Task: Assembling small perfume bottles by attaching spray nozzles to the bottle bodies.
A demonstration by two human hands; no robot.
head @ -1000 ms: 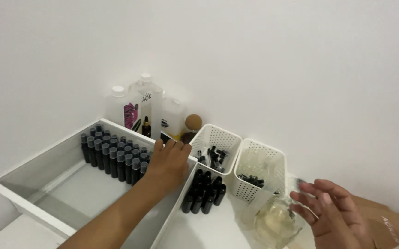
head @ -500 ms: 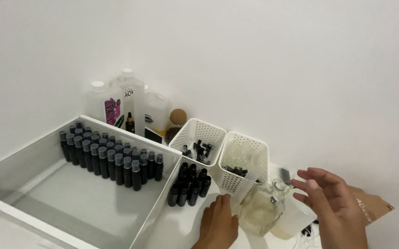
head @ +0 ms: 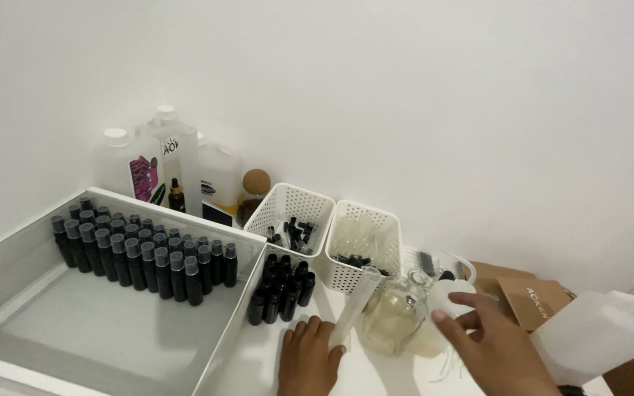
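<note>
1. A person's left hand rests at the bottom of the view on the white worktop, its grip closed around the lower end of a long, slim white plastic funnel-like piece
2. The white piece's long axis runs up and slightly to the right from that grip, and its upper end stands just beside the neck of a round clear glass flask holding pale yellowish liquid
3. The right hand hovers to the right of the flask with fingers spread and loosely open, holding nothing; its fingertips are near the flask's right side, so the flask lies between the two hands
4. The left hand is the nearer one to the white piece, while the right is nearer to the flask's body
5. Just behind the flask stand two white perforated plastic baskets with small dark parts inside
6. To the left, a cluster of small black bottles stands on the worktop beside a large white tray that holds rows of black spray bottles with grey caps
7. At the far right lies a translucent white jug with a red cap
</note>
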